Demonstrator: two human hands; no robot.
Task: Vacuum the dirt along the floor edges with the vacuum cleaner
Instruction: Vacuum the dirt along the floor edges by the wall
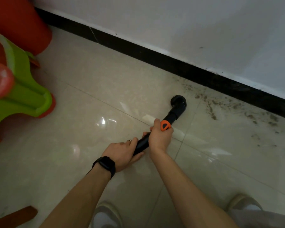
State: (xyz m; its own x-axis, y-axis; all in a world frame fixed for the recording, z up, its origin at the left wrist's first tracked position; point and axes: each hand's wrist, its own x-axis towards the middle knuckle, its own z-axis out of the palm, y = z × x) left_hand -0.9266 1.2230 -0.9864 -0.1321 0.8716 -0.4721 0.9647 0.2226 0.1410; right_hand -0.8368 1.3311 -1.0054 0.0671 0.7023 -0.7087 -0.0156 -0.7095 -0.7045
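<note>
Well, on my far left I see a stack of green and red moulded plastic stools point(23, 89) on the glossy beige tiled floor point(89, 79), well apart from the work. A black skirting board point(155, 55) runs diagonally under the white wall point(187, 22). Grey-brown scattered dirt point(220, 104) lies along it on the right. Two pale shoes point(105, 216) show at the near edge. Nothing stands between the tool and the dirt.

I see the black plastic vacuum cleaner tube point(142, 144) slanting away from me to the right. Its round black brush nozzle point(178, 102) is down at the tiles, just left of the dirt and short of the skirting board. An orange collar point(165, 125) sits on the tube right at the far edge of my forward grip.

My right hand point(160, 137) is wrapped tight round the tube, fingers curled together, the thumb against the collar. My left hand point(122, 153), with a black wristband point(104, 165) and a ring point(130, 140), clasps the tube's near end, fingers curled over it.
</note>
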